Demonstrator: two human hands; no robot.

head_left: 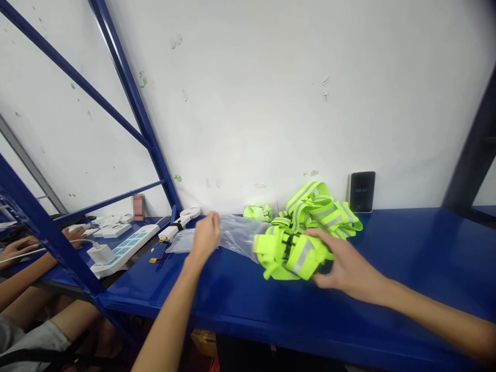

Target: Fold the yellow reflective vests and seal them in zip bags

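Note:
My right hand (337, 268) grips a bundled fluorescent yellow-green reflective strap harness (304, 258) with grey stripes and a black buckle. Pinched in my closed left hand (207, 232) is a clear plastic bag (240, 235), stretched toward the bundle. The bag's right end meets the bundle's left side; whether the bundle is partly inside it I cannot tell. Behind the bundle lies a loose heap of the same reflective straps (321, 212), and a smaller roll of them (258, 212) rests by the wall.
A phone (362, 192) leans upright against the wall on the blue table (411, 258). At left are a white handheld fan (182, 222), small wires, a power strip (127, 250) with a plugged-in charger, and a blue metal post (50, 227). Another person's hands (73, 235) are beyond the post.

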